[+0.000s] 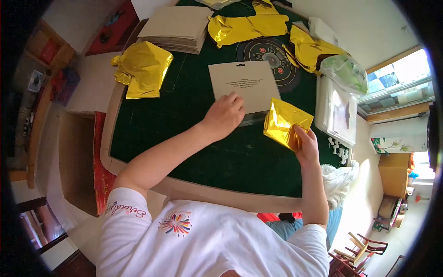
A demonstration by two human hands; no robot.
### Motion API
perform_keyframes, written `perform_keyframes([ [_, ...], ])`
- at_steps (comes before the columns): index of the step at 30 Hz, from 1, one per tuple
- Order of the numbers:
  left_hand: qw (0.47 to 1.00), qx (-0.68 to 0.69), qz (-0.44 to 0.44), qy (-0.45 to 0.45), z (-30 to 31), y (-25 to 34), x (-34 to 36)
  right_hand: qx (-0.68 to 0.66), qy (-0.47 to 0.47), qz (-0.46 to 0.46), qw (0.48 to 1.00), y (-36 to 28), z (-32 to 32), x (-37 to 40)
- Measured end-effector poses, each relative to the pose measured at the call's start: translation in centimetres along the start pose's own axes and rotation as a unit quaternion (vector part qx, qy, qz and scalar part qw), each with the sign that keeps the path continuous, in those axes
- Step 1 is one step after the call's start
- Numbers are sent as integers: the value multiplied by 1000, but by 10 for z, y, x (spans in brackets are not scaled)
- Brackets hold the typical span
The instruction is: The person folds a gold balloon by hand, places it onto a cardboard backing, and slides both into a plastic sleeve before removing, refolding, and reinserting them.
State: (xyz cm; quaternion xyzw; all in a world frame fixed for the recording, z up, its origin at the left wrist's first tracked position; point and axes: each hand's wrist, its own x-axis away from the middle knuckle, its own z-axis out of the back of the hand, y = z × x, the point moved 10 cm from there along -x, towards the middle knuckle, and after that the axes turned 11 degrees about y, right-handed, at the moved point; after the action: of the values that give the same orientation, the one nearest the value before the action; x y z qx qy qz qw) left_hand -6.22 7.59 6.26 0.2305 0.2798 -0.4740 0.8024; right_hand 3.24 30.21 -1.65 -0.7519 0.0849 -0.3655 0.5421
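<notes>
My left hand (224, 115) is over the lower left edge of a cardboard header card (245, 83) with printed text and a hang slot. Its fingers are curled against the card, and what they grip, if anything, is hidden. A strip of clear plastic (254, 119) shows below the card's lower edge. To the right, my right hand (308, 142) pinches a folded gold foil balloon (287, 123) between thumb and fingers. The foil's upper left corner comes up to the card's lower right corner.
On the green table (194, 161) are a cardboard stack (177, 27), more gold foil balloons (143, 69) (249, 27) (314, 46), a round target-like mat (272, 57), and clear plastic packs (337, 108). An open carton (78, 161) stands left of the table.
</notes>
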Motion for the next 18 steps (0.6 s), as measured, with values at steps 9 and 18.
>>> perform_keyframes([
  [9,995,-86,-37,-41,-12,2,4,-126,-12,27,992,-46,-58,-57],
  [18,999,-20,-34,-25,7,3,21,-109,2,-22,994,-9,-113,-150],
])
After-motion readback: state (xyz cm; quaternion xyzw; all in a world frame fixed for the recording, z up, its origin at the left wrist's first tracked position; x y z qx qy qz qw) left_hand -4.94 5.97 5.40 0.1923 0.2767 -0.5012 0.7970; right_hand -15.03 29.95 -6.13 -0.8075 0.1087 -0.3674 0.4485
